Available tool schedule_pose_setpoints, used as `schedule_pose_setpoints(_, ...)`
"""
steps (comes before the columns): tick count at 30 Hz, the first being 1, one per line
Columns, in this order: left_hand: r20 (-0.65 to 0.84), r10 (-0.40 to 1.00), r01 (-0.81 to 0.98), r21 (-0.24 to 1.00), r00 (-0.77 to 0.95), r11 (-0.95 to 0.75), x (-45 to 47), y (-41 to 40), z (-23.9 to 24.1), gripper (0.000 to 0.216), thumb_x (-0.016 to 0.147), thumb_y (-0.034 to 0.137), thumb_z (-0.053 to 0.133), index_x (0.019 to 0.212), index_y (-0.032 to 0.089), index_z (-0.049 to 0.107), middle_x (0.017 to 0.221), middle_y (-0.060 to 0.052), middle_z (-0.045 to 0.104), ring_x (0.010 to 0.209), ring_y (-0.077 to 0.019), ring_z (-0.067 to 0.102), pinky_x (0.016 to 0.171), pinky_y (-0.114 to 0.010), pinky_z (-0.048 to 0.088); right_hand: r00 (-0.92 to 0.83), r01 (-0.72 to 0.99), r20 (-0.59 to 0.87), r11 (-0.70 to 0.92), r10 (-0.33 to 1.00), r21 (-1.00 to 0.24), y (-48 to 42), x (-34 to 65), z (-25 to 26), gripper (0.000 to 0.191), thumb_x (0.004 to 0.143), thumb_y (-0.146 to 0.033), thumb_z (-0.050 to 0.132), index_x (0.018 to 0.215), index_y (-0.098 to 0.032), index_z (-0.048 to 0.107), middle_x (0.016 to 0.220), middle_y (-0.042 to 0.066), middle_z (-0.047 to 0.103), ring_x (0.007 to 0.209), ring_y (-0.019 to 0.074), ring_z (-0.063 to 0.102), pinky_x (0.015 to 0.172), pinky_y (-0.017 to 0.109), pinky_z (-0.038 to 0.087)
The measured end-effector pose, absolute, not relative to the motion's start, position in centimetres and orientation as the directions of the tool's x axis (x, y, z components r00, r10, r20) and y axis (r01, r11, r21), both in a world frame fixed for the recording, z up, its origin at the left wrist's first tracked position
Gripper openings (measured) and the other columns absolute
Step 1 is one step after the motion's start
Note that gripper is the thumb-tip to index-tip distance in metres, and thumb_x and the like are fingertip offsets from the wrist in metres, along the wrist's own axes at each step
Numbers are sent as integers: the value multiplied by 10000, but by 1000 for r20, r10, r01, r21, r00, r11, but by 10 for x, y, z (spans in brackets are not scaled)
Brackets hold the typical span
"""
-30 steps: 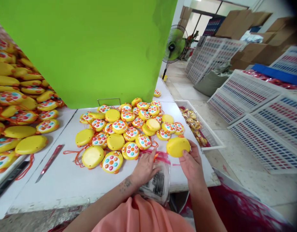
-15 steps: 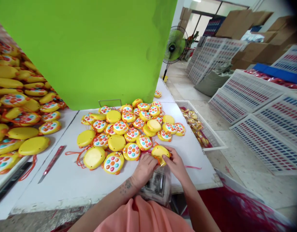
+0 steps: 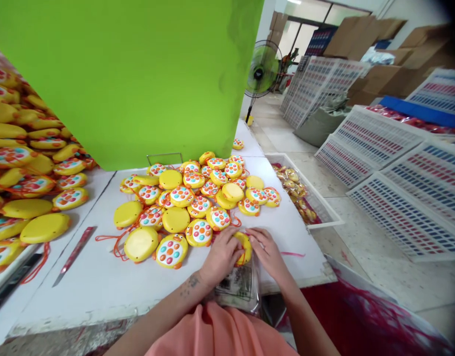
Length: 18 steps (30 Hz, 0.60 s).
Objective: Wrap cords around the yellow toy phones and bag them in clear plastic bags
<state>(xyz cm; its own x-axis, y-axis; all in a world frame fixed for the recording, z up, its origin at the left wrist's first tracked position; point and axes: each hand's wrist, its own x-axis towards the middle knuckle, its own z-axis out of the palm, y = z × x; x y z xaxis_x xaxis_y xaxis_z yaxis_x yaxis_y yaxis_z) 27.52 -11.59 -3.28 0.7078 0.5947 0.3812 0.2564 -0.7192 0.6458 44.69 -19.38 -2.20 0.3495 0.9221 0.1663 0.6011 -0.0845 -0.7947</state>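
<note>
A yellow oval toy (image 3: pixel 243 248), plain side up, sits between my hands at the table's front edge. My left hand (image 3: pixel 223 251) curls its fingers against the toy's left side. Bent fingers of my right hand (image 3: pixel 265 251) close at its upper right edge. Below the toy lies a stack of clear plastic bags (image 3: pixel 239 287) with dark print; whether the toy is inside the top bag, I cannot tell. Just beyond my hands spreads a pile of similar toys (image 3: pixel 199 232), some showing white faces with coloured buttons, some with orange cords.
A green board (image 3: pixel 156 84) stands behind the pile. More yellow toys (image 3: pixel 45 227) are heaped at left, near a red craft knife (image 3: pixel 76 252) and a black marker (image 3: pixel 16 282). To the right are a white crate (image 3: pixel 325 212) of wrapped toys, stacked crates (image 3: pixel 393 212) and a fan (image 3: pixel 262 69).
The yellow toy has moved down over the bags and turned more upright. My right fingers have shifted from across its face to its upper right edge. The view has shifted slightly.
</note>
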Motion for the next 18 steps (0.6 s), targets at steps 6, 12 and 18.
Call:
schedule_pose_setpoints(6,214,595,255,756,775,-603,270,-108,-17,81,796,151,688,792,186,615,1282,-79,538,1221,-236,472,1032,-409,417,474,592,-91,-393,876,-704,-218,453,-19,390,911,-503,425,1101,-239,640,629,9,666,626,240,652,604,339,483)
schedule_pose_setpoints(12,131,633,319,775,763,-545,258,-107,-13,97,735,166,755,763,191,665,1197,-86,554,1129,-255,515,965,-415,443,442,424,-93,-299,892,-855,-221,432,-25,383,862,-387,508,1225,-295,590,726,-6,697,600,213,645,570,318,497)
schedule_pose_setpoints(18,86,625,319,801,776,-506,253,-111,-10,97,729,157,756,746,195,668,1267,-78,550,1179,-266,495,1001,-420,403,427,381,-48,-228,903,-896,-214,423,-25,414,829,-254,509,1236,-279,579,889,19,713,718,205,654,681,334,521)
